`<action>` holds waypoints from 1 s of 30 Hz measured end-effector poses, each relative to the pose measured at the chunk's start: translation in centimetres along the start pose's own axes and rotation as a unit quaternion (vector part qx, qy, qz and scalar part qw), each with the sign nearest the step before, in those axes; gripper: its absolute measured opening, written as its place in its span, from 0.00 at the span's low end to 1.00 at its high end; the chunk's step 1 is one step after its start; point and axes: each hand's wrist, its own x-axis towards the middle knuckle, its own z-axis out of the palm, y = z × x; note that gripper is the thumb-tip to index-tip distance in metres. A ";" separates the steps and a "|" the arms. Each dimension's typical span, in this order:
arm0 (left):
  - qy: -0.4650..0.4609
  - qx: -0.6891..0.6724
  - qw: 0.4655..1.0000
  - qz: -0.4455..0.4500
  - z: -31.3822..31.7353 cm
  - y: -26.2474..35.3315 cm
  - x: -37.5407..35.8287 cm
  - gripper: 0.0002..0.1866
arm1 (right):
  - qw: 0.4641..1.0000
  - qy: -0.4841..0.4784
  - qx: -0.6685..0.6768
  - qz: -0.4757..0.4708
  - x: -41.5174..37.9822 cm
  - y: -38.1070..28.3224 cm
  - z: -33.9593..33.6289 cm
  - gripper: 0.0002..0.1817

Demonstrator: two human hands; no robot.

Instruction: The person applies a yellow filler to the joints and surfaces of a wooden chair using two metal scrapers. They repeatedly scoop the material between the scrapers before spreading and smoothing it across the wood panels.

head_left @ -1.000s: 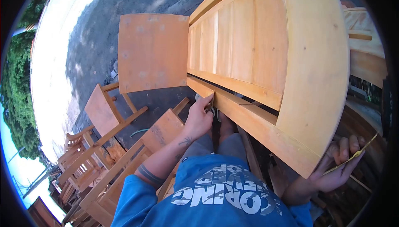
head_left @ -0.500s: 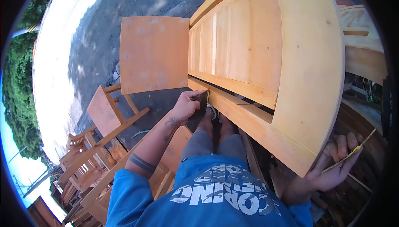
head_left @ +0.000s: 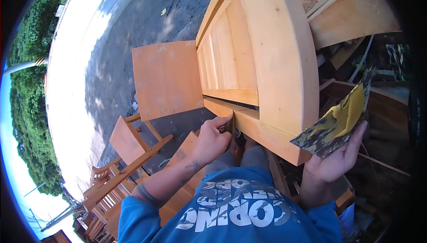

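Note:
My left hand [head_left: 212, 140] is closed around a putty scraper [head_left: 229, 128], with the fingers hiding most of it. Its thin edge meets the side of the wooden rail [head_left: 249, 125] at the front of a large panelled wooden piece [head_left: 280, 56]. A thin flat sheet with a mottled dark pattern [head_left: 313, 134] rests in my right hand [head_left: 336, 162], tilted so its face shows. Thick yellow putty [head_left: 347, 112] is spread across that sheet. My right hand sits just beyond the near corner of the wooden piece.
A flat square wooden panel [head_left: 168, 78] stands out from the far end of the piece. Unfinished wooden chairs [head_left: 129, 140] crowd the left side. Boards [head_left: 356, 16] and scrap wood lie to the right. Grey ground [head_left: 133, 25] stretches ahead.
My right hand has raised and turned the sheet from edge-on to showing its putty-covered face. My left hand has shifted slightly along the rail toward me. The whole view has swung right.

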 end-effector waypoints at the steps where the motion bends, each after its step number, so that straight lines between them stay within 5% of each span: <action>1: -0.024 -0.027 0.999 -0.004 -0.1 1.0 -0.7 0.28 | 1.000 0.020 -0.005 -0.005 -0.1 -0.1 0.1 0.26; 3: -0.071 -0.084 0.994 -0.017 -1.2 2.4 -1.9 0.29 | 0.998 0.061 -0.018 -0.011 -0.3 0.1 0.5 0.29; 4: -0.091 -0.164 0.981 -0.047 -2.2 3.0 -2.2 0.29 | 1.000 0.006 0.003 -0.007 -0.1 -0.1 0.6 0.25; 8: 0.045 -0.280 0.959 -0.020 -4.7 -0.7 -1.5 0.29 | 0.999 0.021 -0.046 -0.011 0.1 -0.2 0.5 0.25; 13: 0.227 -0.213 0.949 0.044 -0.4 -4.4 -1.0 0.29 | 0.999 0.013 -0.052 -0.008 0.2 -0.4 1.1 0.25; 16: 0.285 -0.149 0.940 0.113 2.8 -5.4 -0.8 0.31 | 0.974 0.200 -0.096 -0.046 0.4 -0.1 3.0 0.24; 19: 0.328 -0.078 0.925 0.174 7.1 -6.8 0.6 0.33 | 0.996 0.059 -0.064 0.001 0.4 -0.9 0.8 0.21; 26: 0.321 0.010 0.927 0.191 12.0 -7.9 0.1 0.36 | 0.999 -0.032 -0.022 -0.017 0.8 -1.3 0.6 0.20; 30: 0.132 -0.015 0.985 0.106 11.5 -12.1 -2.3 0.32 | 0.999 -0.040 -0.009 -0.012 0.8 -1.4 0.5 0.19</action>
